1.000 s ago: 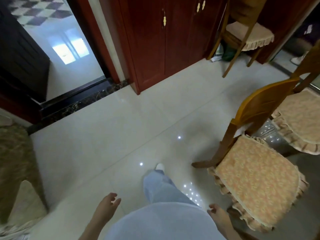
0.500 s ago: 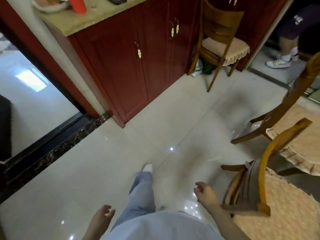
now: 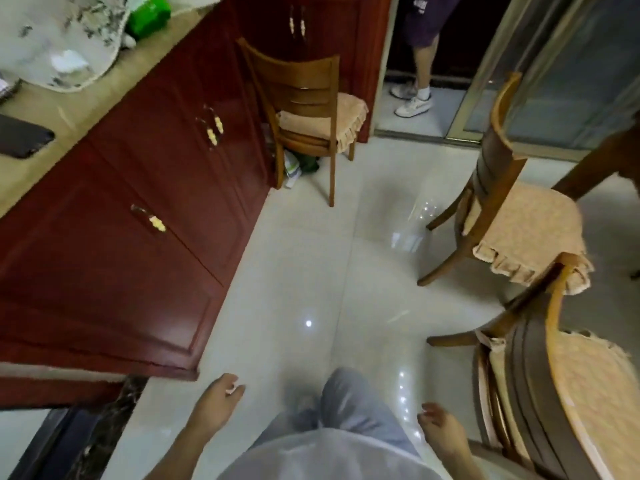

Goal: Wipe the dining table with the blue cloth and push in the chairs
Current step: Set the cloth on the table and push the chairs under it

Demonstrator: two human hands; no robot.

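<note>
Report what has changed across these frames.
The person has walked on beside the red cabinet: the doorway has dropped out of view and the countertop has come in. The right hand now hangs beside the backrest of the near chair. Nothing was taken hold of. The left hand stays open and empty.

Both hands empty, low in view, either side of the torso. L hand [image 3: 217,400]: palm turned inward, fingers loosely curled, thumb up top, gripping nothing. L forearm [image 3: 176,453] bare, runs up from the bottom edge, angled slightly right. R hand [image 3: 439,427]: fingers relaxed, half-curled, tips pointing left, nothing in it. R forearm [image 3: 462,462] bare, comes in from bottom right. Arms hang apart, not touching body. Between them: pale shirt [image 3: 311,459], one leg [image 3: 348,401] in grey trousers out front, foot blurred.
</note>
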